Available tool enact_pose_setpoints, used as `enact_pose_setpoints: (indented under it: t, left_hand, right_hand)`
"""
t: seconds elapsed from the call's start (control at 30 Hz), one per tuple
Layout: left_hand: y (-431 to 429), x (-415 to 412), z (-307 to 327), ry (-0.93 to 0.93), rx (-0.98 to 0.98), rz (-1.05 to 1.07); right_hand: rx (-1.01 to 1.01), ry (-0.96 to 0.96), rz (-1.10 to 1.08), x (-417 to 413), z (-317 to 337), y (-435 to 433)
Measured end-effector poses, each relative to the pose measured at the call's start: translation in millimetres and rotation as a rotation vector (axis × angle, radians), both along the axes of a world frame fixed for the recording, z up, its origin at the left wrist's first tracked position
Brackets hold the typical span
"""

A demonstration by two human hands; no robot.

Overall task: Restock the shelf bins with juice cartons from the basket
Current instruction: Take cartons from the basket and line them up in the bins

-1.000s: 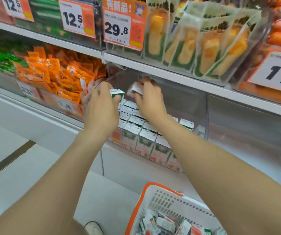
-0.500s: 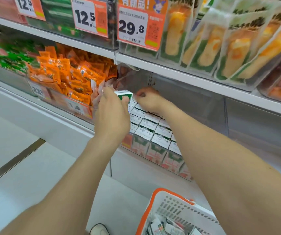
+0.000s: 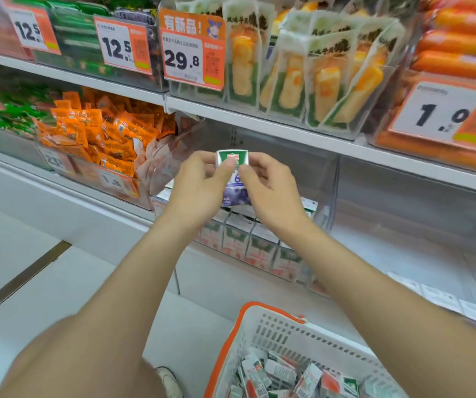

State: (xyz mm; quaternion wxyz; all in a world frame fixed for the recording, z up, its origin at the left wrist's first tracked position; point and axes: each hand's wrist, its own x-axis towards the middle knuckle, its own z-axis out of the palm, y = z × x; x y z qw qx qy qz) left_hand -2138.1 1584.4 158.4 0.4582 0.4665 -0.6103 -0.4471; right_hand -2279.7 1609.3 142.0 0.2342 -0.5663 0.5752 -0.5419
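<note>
A small juice carton with a green top and a purple lower part is held upright in front of the shelf. My left hand pinches its left side and my right hand pinches its right side. Just behind and below my hands, a clear shelf bin holds rows of upright juice cartons with green and red fronts. At the bottom, a white basket with an orange rim contains several loose cartons lying jumbled.
To the left of the carton bin sits a bin of orange snack packets. The upper shelf carries green-and-yellow pouches, orange sausages and price tags. An empty clear bin lies to the right. My shoe shows beside the basket.
Both hands have drawn back out of the bin and come together. My right hand, earlier deep in the bin setting a carton down, now shares the left hand's carton.
</note>
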Motion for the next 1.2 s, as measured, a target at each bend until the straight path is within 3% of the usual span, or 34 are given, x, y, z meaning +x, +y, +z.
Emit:
enact_pose_setpoints:
  t: [0.23, 0.5, 0.67, 0.97, 1.07, 1.2]
  left_hand:
    - [71.6, -48.3, 8.0, 0.111, 0.104, -0.235]
    - [138.3, -90.3, 10.3, 0.051, 0.039, -0.423]
    - [177.5, -132.0, 4.7, 0.074, -0.009, -0.459]
    - [238.0, -240.7, 2.0, 0.034, -0.065, -0.723]
    - [254.0, -272.5, -3.3, -0.074, -0.178, -0.63]
    - [277.8, -308.9, -12.6, -0.195, -0.508, -0.555]
  right_hand:
    - [-0.006, -0.02, -0.137, -52.0, 6.4, 103.7]
    - [0.107, -0.098, -0.113, -115.5, 27.7, 190.6]
    - [0.181, -0.015, -0.145, -146.6, 34.5, 235.7]
    - [0.158, -0.282, -0.457, -229.7, 36.8, 328.4]
    - [0.177, -0.353, -0.596, -262.7, 44.3, 354.9]
    - [0.158, -0.304, -0.705, -304.6, 47.0, 375.6]
